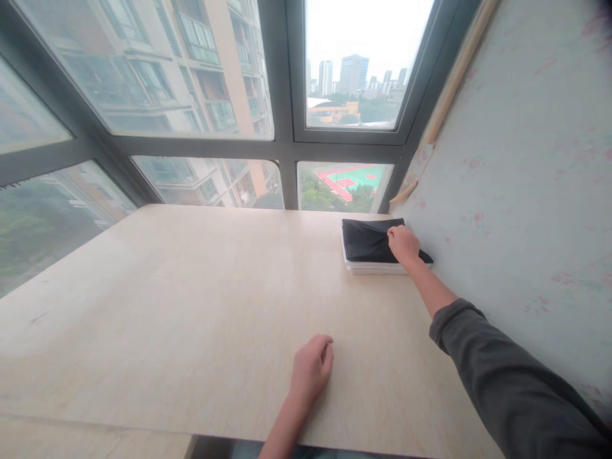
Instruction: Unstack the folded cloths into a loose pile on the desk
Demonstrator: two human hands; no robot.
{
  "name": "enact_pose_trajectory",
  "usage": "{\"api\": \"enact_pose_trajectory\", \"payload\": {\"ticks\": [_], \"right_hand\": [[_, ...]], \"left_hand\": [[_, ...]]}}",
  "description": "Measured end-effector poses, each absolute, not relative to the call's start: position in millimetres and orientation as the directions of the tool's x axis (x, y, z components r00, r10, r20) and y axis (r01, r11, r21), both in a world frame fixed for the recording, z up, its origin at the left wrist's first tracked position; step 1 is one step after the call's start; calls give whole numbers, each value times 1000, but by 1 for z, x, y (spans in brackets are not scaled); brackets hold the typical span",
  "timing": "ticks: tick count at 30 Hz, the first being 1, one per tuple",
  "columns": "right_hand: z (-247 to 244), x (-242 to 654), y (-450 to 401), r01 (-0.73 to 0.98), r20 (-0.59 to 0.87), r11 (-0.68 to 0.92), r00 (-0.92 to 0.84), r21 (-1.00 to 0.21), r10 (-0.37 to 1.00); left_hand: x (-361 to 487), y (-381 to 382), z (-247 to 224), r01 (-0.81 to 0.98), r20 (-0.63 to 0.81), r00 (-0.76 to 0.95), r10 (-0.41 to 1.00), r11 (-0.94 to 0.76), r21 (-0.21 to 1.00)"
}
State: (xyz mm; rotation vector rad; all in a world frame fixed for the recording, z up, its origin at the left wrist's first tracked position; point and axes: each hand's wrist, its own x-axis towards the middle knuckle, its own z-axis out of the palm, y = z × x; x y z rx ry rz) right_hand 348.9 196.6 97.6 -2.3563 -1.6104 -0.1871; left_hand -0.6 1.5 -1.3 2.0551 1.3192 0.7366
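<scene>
Head view: the right hand (404,244) is closed in a pinch, thumb against forefinger, gripping the upper surface of a black cloth (366,242). Creases in the cloth run toward the pinching fingertips. The remaining fingers are folded in. The left hand (312,366) is loosely closed, its fingers curled in toward the thumb, and lies low over the tabletop (191,306), nearer the body than the right hand. The inside of its palm is turned from sight, so its contents cannot be determined.

The black cloth lies directly under the right hand, the larger part spread to that hand's left; one corner shows on the other side of the wrist, toward the wall. Beneath the cloth, and touching it, is a white stack (375,268), its layered edges exposed on the side facing the left hand. The exact material of the layers cannot be told. Cloth and stack stand beyond the left hand and to its right, well apart from it.

A dark sleeve (502,382) is pushed up along the right forearm. To the right of the right hand rises a wall (516,191) with a faded floral pattern. Beyond both hands, the tabletop meets a grey window frame (287,150); a sports court (354,182) is visible through a lower pane.
</scene>
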Motion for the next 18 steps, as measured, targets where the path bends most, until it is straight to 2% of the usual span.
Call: {"api": "enact_pose_trajectory", "payload": {"ticks": [4, 7, 10, 13, 16, 18], "right_hand": [[130, 333, 195, 934, 415, -300, 355, -194, 837], [168, 316, 195, 953, 545, -189, 290, -235, 787], [220, 300, 189, 973, 738, 40, 146, -228, 659], [279, 283, 180, 930, 887, 318, 20, -186, 461], [322, 263, 174, 859, 959, 459, 119, -229, 256], [331, 244, 176, 813, 953, 501, 217, -297, 213]], "left_hand": [[-1, 1, -1, 577, 133, 346, 929, -323, 750], [-1, 1, 1, 535, 118, 324, 939, -284, 796], [-3, 6, 6, 384, 53, 264, 963, -155, 910], [-10, 21, 18, 162, -21, 184, 983, -9, 987], [-21, 43, 34, 103, 12, 112, 994, -24, 994], [-28, 56, 44, 98, 53, 76, 996, -61, 993]]}}
